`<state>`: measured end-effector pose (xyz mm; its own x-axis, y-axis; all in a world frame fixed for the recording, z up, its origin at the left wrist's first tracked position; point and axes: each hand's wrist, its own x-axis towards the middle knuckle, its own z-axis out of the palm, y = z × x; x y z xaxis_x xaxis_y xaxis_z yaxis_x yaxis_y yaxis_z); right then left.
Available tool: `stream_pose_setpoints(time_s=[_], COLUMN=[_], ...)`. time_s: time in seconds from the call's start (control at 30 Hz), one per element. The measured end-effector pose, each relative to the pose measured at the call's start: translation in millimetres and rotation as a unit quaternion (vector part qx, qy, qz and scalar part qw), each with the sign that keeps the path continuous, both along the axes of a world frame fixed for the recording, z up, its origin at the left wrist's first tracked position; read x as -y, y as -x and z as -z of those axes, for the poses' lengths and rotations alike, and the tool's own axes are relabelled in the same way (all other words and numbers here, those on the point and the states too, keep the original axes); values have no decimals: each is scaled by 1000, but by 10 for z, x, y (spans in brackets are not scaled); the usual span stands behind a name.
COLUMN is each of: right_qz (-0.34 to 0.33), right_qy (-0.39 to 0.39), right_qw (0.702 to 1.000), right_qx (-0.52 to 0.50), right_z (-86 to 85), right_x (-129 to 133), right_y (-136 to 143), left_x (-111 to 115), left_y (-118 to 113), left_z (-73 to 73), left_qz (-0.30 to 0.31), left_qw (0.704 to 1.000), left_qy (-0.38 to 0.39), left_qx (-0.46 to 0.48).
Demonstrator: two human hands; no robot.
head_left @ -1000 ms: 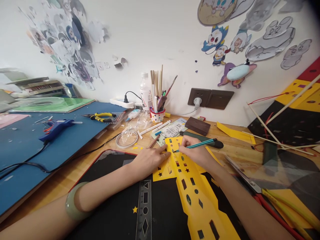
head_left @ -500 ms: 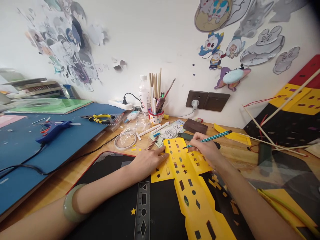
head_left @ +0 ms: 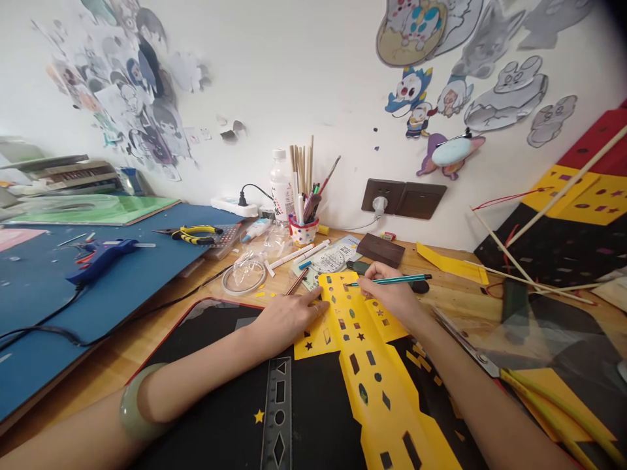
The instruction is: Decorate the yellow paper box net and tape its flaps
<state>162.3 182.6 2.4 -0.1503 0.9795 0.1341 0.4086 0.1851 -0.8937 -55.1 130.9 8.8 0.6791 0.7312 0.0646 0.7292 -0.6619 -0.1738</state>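
My right hand (head_left: pixel 386 294) is closed round a teal pencil (head_left: pixel 399 279), its tip at the upper part of a long yellow card (head_left: pixel 367 333). Shapes such as stars, diamonds, circles and rectangles are cut through the card, which has side flaps. My left hand (head_left: pixel 284 323) lies on the card's left flap, fingers stretched out and pressing near its edge. A brown pen-like stick (head_left: pixel 297 281) shows just behind that hand; whether the hand touches it I cannot tell. On the black mat (head_left: pixel 220 385) lie a stencil ruler (head_left: pixel 278 411) and a small yellow star (head_left: pixel 259 416).
Yellow-handled scissors (head_left: pixel 509 378) lie by my right forearm, near yellow scraps (head_left: pixel 421 359). A pen cup (head_left: pixel 304 230) and bottle (head_left: pixel 281 186) stand at the wall. On the blue board (head_left: pixel 161 261) are pliers (head_left: pixel 196 234) and a blue glue gun (head_left: pixel 105 254). Thin sticks (head_left: pixel 524 274) lean at right.
My right hand has moved left with the pencil, whose tip now sits further onto the card, and the pencil lies flatter. More of the scissors shows. My left hand stays on the flap.
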Motion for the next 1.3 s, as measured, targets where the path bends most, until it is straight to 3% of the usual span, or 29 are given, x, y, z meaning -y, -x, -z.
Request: stream_pose_setpoints(time_s=[1.3], right_qz=[-2], right_qy=[-5], right_qw=[999], right_qx=[46], right_z=[-122], right_x=[76], right_y=[66], left_x=[5], left_y=[7], left_z=[21], left_qz=[-3], left_qw=[1000], left_qy=[10], left_qx=[1])
